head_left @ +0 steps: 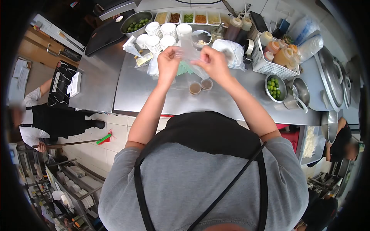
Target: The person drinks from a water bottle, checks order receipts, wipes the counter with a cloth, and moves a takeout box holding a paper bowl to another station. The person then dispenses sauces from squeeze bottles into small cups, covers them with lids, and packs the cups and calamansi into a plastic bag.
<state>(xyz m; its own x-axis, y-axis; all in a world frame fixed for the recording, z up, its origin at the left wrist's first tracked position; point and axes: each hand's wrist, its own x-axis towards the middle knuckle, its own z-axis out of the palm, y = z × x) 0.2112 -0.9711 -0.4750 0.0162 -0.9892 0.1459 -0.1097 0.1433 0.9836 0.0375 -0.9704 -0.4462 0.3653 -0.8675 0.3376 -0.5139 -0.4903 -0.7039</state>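
Note:
Over the steel counter [154, 98], my left hand [169, 63] and my right hand [214, 63] are raised and face each other. Between them hangs a thin clear plastic bag [189, 48], smeared by motion. Both hands are closed in a pinch at its sides. Below the bag, two small lidded cups of brown sauce [195, 88] stand side by side on the counter. Pale green material [185, 68] lies behind the bag, partly covered by it. White plastic packets [153, 66] rest by my left wrist.
Stacked white tubs [168, 30], a bowl of limes [137, 24] and topping trays [188, 17] line the back. To the right are a bottle basket [279, 69], another lime bowl [275, 87] and a steel pot [296, 94]. One person [54, 121] holds a broom at left; another [341, 140] is at right.

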